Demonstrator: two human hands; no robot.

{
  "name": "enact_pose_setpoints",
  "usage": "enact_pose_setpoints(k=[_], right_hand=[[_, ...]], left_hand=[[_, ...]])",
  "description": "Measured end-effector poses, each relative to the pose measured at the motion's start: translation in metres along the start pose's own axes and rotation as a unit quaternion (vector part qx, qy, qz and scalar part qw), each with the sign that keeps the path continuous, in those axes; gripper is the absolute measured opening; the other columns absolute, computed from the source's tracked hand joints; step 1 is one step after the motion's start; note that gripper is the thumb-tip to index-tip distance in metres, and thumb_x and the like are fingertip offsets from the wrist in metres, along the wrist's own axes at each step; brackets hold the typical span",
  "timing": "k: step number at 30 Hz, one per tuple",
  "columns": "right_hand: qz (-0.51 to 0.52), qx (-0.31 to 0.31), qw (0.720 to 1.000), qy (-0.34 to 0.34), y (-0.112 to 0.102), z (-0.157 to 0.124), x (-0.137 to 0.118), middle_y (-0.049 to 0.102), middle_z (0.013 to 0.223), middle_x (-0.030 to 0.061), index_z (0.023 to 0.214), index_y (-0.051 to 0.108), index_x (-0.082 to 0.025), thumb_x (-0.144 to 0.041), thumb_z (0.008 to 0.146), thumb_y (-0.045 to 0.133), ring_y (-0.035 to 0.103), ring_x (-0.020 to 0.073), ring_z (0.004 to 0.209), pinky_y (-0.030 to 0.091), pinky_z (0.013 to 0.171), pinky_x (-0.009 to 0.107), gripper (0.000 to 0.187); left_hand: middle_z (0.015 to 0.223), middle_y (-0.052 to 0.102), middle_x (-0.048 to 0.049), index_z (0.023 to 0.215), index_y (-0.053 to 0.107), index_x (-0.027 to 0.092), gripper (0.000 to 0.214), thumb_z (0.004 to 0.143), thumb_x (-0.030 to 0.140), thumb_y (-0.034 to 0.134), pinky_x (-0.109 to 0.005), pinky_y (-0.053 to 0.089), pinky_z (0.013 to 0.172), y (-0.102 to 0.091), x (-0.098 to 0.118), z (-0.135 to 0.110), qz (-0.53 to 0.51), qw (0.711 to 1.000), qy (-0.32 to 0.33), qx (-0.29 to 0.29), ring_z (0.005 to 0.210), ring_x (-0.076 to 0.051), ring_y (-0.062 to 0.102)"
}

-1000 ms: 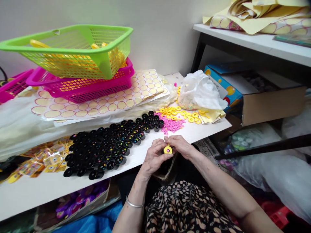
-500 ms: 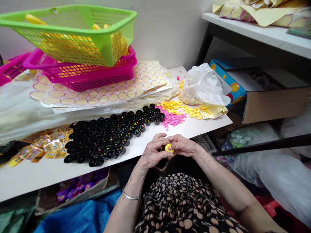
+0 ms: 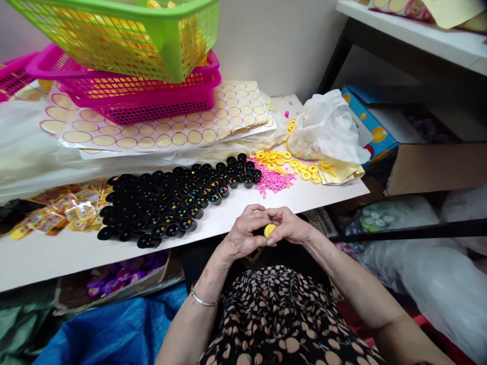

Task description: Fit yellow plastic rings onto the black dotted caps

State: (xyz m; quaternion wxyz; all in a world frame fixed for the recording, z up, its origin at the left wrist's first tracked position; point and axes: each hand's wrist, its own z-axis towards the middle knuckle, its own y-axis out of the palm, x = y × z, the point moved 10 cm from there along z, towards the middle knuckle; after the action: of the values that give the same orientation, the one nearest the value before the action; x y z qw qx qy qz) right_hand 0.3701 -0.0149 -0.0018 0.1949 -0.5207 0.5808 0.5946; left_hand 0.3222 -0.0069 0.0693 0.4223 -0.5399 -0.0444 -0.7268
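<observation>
My left hand [image 3: 243, 234] and my right hand [image 3: 288, 226] meet in front of my body, just off the table's front edge. Both have their fingers closed around a small yellow round cap [image 3: 269, 231], whose smooth face shows between the thumbs. Its far side, and anything behind it, is hidden by the fingers. On the table beyond my hands lie pink beads [image 3: 274, 181] in a loose pile, with yellow plastic rings [image 3: 279, 161] behind them. To the left stand many small black cups [image 3: 167, 203] in rows, some with coloured bits inside.
Shiny printed packets [image 3: 78, 210] lie at the table's left. A green basket [image 3: 173, 56] of yellow parts rests on a pink basket [image 3: 152, 101], above sticker sheets [image 3: 182, 133]. A white plastic bag [image 3: 329, 124] sits back right beside an open cardboard box [image 3: 429, 165]. A shelf [image 3: 414, 30] overhangs the right.
The yellow piece has turned: its pink centre showed before, and a plain yellow face shows now. Both hands stay closed around it. The camera view has tilted slightly downward.
</observation>
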Motion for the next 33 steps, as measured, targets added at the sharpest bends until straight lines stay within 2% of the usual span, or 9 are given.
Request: enact_pose_setpoints(k=[6,9,13,17,19,23,26,30,33], right_hand=[[0.062,0.067,0.995,-0.035,-0.001,0.000,0.010,0.062,0.074,0.0011,0.083,0.069,-0.013,-0.017,0.047,0.077,0.050,0.0104,0.064,0.039,0.054,0.020,0.037],[0.050,0.035,0.998,0.016,0.007,0.001,0.022,0.061,0.077,0.0013,0.090,0.068,-0.013,-0.018,0.050,0.076,0.049,0.0095,0.063,0.038,0.054,0.020,0.041],[-0.027,-0.016,0.998,0.050,0.015,-0.002,0.026,0.058,0.075,-0.0015,0.092,0.065,-0.012,-0.018,0.045,0.079,0.048,0.0091,0.064,0.037,0.054,0.019,0.049],[-0.208,-0.015,0.978,-0.007,0.018,-0.004,0.023,0.059,0.083,-0.0006,0.099,0.063,-0.015,-0.028,0.060,0.072,0.051,0.0127,0.072,0.040,0.064,0.024,0.042],[-0.395,0.017,0.918,-0.032,0.019,-0.002,0.025,0.060,0.092,0.0034,0.103,0.061,-0.015,-0.029,0.069,0.066,0.053,0.0170,0.081,0.042,0.073,0.029,0.037],[-0.684,0.037,0.729,-0.001,0.026,0.010,0.046,0.058,0.107,0.0153,0.104,0.059,-0.012,-0.029,0.075,0.060,0.051,0.0273,0.101,0.039,0.085,0.039,0.034],[-0.740,-0.002,0.671,0.055,0.028,0.019,0.063,0.062,0.095,0.0156,0.096,0.061,-0.011,-0.031,0.075,0.059,0.056,0.0276,0.092,0.042,0.079,0.039,0.029],[-0.726,-0.071,0.683,0.035,0.032,0.013,0.053,0.064,0.087,0.0139,0.090,0.062,-0.010,-0.034,0.077,0.058,0.059,0.0241,0.082,0.043,0.071,0.033,0.028],[-0.629,-0.098,0.771,-0.016,0.025,0.001,0.018,0.063,0.078,0.0045,0.088,0.061,-0.015,-0.030,0.079,0.056,0.057,0.0156,0.072,0.041,0.064,0.024,0.018]], left_hand=[[0.082,0.067,-0.0060,0.089,0.067,0.017,0.033,0.061,0.033,0.076,-0.040,0.040,0.093,-0.002,-0.005,-0.004,0.023,1.000,-0.011,0.006,0.097,-0.022,0.052],[0.077,0.066,-0.0039,0.084,0.067,0.017,0.024,0.064,0.029,0.075,-0.040,0.038,0.095,0.005,-0.006,-0.010,0.032,0.999,-0.016,-0.025,0.083,-0.018,0.055],[0.076,0.066,-0.0039,0.081,0.068,0.018,0.014,0.067,0.014,0.068,-0.040,0.038,0.095,0.009,-0.004,-0.019,0.039,0.997,-0.037,-0.053,0.089,-0.020,0.053],[0.092,0.066,-0.0046,0.089,0.069,0.020,0.030,0.063,0.005,0.061,-0.039,0.037,0.097,-0.006,-0.010,-0.023,-0.038,0.995,-0.067,-0.066,0.104,-0.022,0.050],[0.102,0.063,-0.0059,0.094,0.067,0.019,0.033,0.064,0.007,0.058,-0.036,0.042,0.091,-0.027,-0.027,-0.017,-0.048,0.993,-0.105,0.004,0.102,-0.020,0.052],[0.086,0.060,-0.0042,0.092,0.065,0.016,0.026,0.067,0.016,0.057,-0.027,0.044,0.067,-0.071,-0.078,-0.009,0.117,0.940,-0.238,0.216,0.069,-0.013,0.053],[0.069,0.055,0.0009,0.081,0.062,0.017,0.016,0.068,0.026,0.061,-0.025,0.038,0.061,-0.073,-0.094,0.005,0.241,0.896,-0.267,0.262,0.059,-0.011,0.048],[0.058,0.049,0.0035,0.067,0.055,0.019,0.021,0.073,0.038,0.057,-0.023,0.030,0.055,-0.071,-0.095,0.017,0.306,0.867,-0.271,0.284,0.054,-0.011,0.044],[0.053,0.047,0.0045,0.062,0.052,0.019,0.030,0.073,0.046,0.057,-0.023,0.026,0.054,-0.074,-0.095,0.019,0.323,0.852,-0.293,0.291,0.051,-0.010,0.041]])
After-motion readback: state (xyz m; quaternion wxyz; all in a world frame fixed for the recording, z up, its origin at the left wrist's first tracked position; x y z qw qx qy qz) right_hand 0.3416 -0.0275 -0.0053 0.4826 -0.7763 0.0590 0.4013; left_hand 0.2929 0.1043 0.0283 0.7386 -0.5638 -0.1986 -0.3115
